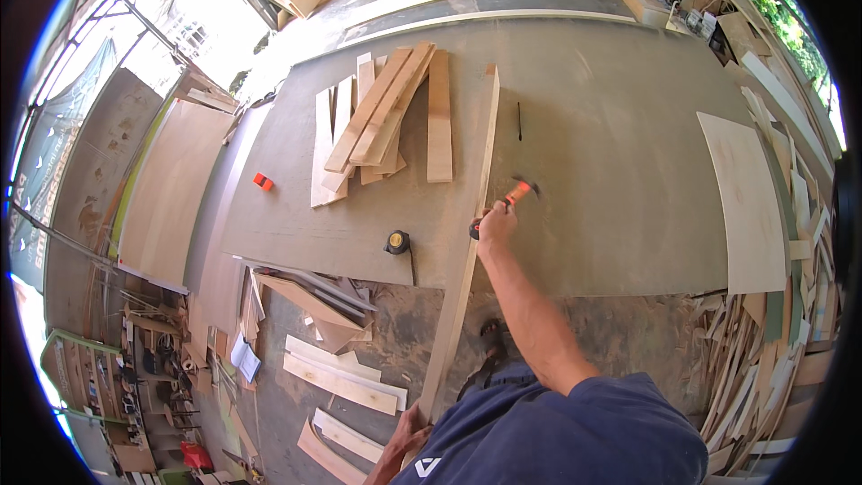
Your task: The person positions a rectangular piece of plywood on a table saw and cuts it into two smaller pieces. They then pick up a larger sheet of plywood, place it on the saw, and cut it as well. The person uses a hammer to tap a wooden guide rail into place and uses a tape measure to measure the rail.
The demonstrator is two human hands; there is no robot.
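A long narrow wooden board (454, 298) runs from the worktable's middle back toward my body, past the near edge. My left hand (411, 433) is closed around its near end. My right hand (496, 223) grips a hammer (519, 190) with an orange and black handle and a dark head, held over the board's right edge. Whether that hand touches the board, I cannot tell. Beyond the hammer lies a thin black stick-like thing (519, 121). A black and yellow tape measure (397, 242) sits left of the board, near the table's front edge.
The wide grey-brown worktable (620, 180) bears a loose pile of planks (382, 117) and a small orange object (262, 181). A pale panel (741, 202) lies at its right end. Offcuts (341, 373) cover the floor at front left; scrap strips (745, 377) heap up at right.
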